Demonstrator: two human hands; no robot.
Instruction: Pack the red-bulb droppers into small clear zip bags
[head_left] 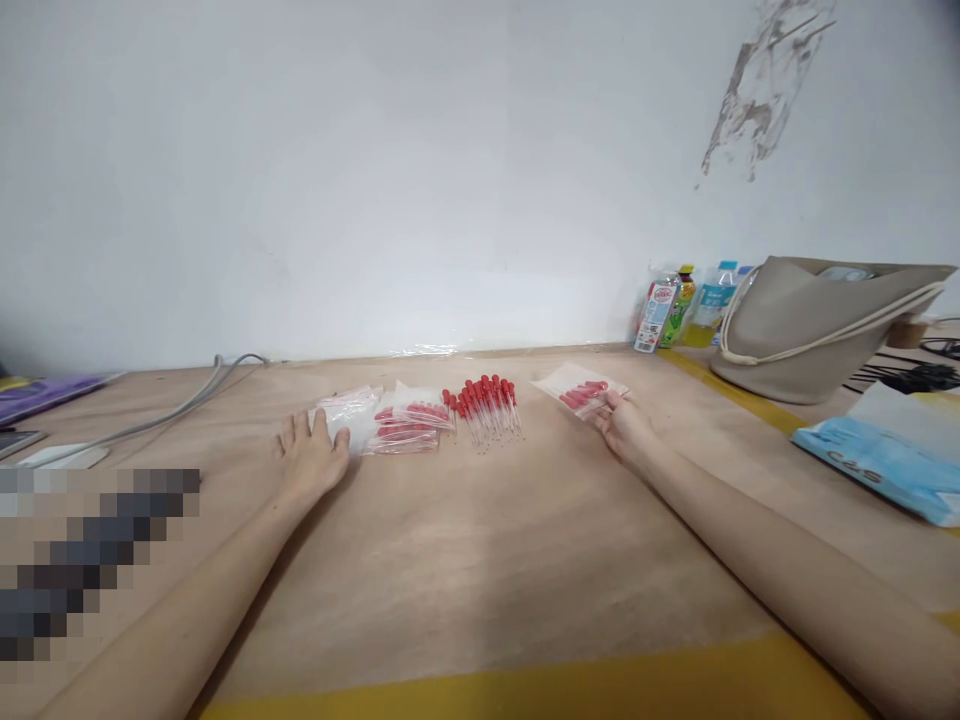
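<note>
My right hand pinches the near edge of a clear plastic bag with several red-bulbed droppers inside. On the left, my left hand is spread palm down at the edge of a stack of flat clear bags. Just right of that stack lie bags of red-bulbed droppers, piled on one another. Between the hands sits a loose heap of droppers, red bulbs pointing to the wall and clear tips toward me.
At the back right stand a carton, several drink bottles and a grey bag. A blue tissue pack lies at the right. A grey cable runs along the left of the wooden table.
</note>
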